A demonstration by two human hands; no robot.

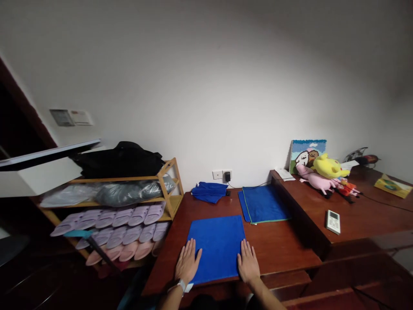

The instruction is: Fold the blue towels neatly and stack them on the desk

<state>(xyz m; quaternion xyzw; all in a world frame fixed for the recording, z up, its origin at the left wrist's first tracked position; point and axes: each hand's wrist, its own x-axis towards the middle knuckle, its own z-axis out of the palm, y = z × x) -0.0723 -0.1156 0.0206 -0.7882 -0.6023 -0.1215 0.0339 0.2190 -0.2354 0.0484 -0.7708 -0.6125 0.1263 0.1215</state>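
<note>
A blue cloth (217, 245) lies spread flat in a near-square at the front of the brown wooden desk (274, 256). My left hand (187, 262) rests palm down on its left edge, fingers stretched forward and thumb on the cloth. On the right edge lies my right hand (248, 261), also flat with its fingers out. A small white tag shows by my left wrist. Behind to the right are flat blue cloths with a green edge (266, 204), stacked. A crumpled blue cloth (209, 192) sits at the back left near the wall.
At left stands a wooden shoe rack (176, 202) with lilac and pink slippers and a black bag (122, 161) on top. The higher desk at right holds plush toys (318, 178), a white remote (333, 221) and a tissue pack (392, 186). A charger (227, 176) is plugged into the wall.
</note>
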